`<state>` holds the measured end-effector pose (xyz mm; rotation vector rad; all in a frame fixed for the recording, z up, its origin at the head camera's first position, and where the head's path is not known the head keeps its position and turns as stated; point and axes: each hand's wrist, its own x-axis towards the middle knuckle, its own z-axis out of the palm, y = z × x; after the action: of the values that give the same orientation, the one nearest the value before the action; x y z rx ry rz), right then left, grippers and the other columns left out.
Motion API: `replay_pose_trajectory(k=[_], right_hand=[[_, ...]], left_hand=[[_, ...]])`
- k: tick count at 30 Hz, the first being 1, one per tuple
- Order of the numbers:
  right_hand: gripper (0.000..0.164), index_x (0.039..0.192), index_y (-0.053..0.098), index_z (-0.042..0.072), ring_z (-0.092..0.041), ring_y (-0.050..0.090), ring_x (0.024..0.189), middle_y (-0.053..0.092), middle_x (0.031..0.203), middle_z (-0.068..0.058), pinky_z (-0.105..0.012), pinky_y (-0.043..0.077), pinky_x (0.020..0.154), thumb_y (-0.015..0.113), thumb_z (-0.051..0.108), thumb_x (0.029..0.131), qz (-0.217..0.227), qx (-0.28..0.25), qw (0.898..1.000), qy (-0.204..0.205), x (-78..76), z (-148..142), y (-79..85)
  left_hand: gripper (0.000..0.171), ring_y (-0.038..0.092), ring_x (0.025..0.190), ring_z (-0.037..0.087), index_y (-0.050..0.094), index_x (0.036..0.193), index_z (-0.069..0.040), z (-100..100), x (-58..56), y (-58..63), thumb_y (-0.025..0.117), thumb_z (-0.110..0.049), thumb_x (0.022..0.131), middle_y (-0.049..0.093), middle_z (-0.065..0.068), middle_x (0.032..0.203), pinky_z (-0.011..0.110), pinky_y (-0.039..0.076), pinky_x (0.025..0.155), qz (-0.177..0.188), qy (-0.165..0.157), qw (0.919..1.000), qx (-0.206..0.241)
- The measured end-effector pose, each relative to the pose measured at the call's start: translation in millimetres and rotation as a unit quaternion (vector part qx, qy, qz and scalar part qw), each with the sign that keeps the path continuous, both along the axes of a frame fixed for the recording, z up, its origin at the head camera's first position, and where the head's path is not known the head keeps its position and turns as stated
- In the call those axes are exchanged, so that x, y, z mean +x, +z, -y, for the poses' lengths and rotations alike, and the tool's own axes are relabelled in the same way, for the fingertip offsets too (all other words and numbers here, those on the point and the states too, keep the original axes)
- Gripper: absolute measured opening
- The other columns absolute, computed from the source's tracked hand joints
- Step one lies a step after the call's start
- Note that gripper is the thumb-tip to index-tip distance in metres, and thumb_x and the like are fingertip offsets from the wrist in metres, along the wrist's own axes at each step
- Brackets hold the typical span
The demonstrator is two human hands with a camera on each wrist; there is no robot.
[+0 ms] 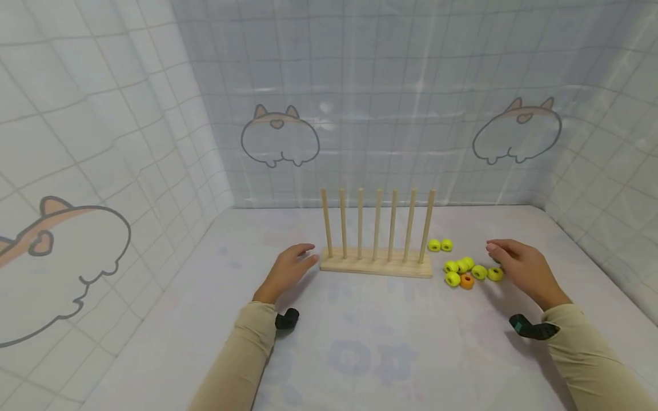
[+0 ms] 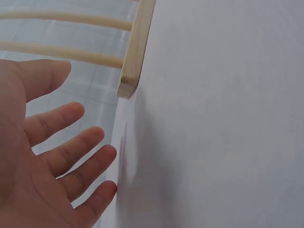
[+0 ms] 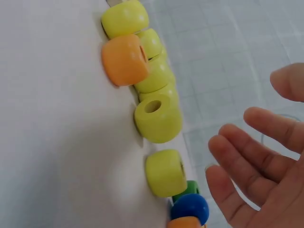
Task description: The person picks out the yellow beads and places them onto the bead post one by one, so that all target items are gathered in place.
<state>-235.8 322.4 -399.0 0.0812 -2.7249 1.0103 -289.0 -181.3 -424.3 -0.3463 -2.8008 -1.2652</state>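
A wooden rack (image 1: 375, 266) with several upright pegs stands in the middle of the table, its pegs bare. My left hand (image 1: 288, 273) hovers just beyond the rack's left end; its fingers are spread and hold nothing. On the other side, my right hand (image 1: 526, 273) is beside the loose beads, fingers relaxed and apart from them. Several yellow beads (image 1: 479, 272) and an orange bead (image 1: 466, 281) lie right of the rack. The right wrist view also shows a green bead (image 3: 194, 186), a blue bead (image 3: 191, 209) and another orange bead (image 3: 184, 223), which my right hand mostly hides in the head view.
The table (image 1: 360, 342) has a pale printed cover. A tiled-pattern curtain (image 1: 380, 85) with cartoon drawings closes off the back and both sides. Two yellow beads (image 1: 440, 245) lie close to the rack's right end, behind the others.
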Motion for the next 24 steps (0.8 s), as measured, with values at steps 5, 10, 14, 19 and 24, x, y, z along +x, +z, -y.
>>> replay_pose_trajectory(k=[5,10,14,19,24], right_hand=[[0.057,0.132,0.062,-0.001,-0.029,0.061,0.103,0.07,0.114,-0.02,-0.019,0.047,0.071,0.046,0.047,0.105,-0.01,-0.015,1.0,-0.017,3.7,-2.5,-2.5],[0.055,0.129,0.064,0.0,-0.025,0.061,0.1,0.071,0.113,-0.019,-0.013,0.046,0.068,0.048,0.047,0.105,-0.019,-0.024,0.999,-0.034,6.9,-6.4,-7.7],[0.052,0.126,0.066,0.0,-0.017,0.063,0.095,0.07,0.113,-0.019,-0.012,0.05,0.066,0.051,0.045,0.104,-0.022,-0.046,0.998,-0.039,9.8,-9.3,-12.6],[0.048,0.122,0.068,0.0,0.003,0.055,0.087,0.071,0.111,-0.019,-0.012,0.045,0.068,0.055,0.042,0.103,-0.031,-0.031,0.997,-0.057,12.2,-13.6,-19.8],[0.049,0.123,0.067,-0.001,-0.023,0.059,0.103,0.067,0.119,-0.024,-0.036,0.047,0.079,0.052,0.042,0.104,-0.021,-0.012,0.998,-0.063,15.3,-13.8,-27.3]], left_hand=[[0.047,0.051,0.132,0.032,0.061,0.138,-0.012,-6.2,-2.5,-1.9,0.064,-0.036,0.098,0.056,0.011,0.142,0.051,0.041,0.108,0.011,0.008,0.9997,0.021],[0.051,0.049,0.134,0.033,0.06,0.14,-0.013,-9.2,-2.6,-3.2,0.067,-0.038,0.096,0.055,0.012,0.144,0.051,0.041,0.108,0.025,0.01,0.9991,0.033],[0.051,0.048,0.135,0.032,0.06,0.14,-0.013,-9.1,-2.0,-4.1,0.069,-0.036,0.096,0.054,0.012,0.144,0.049,0.041,0.109,0.031,0.011,0.9985,0.044],[0.05,0.048,0.135,0.032,0.059,0.14,-0.013,-9.7,-3.7,-5.7,0.069,-0.032,0.096,0.055,0.015,0.143,0.049,0.039,0.111,0.033,0.003,0.9983,0.048],[0.051,0.048,0.135,0.033,0.058,0.142,-0.013,-10.2,-8.6,-11.3,0.069,-0.032,0.096,0.055,0.016,0.143,0.049,0.036,0.113,0.032,-0.012,0.9986,0.04]])
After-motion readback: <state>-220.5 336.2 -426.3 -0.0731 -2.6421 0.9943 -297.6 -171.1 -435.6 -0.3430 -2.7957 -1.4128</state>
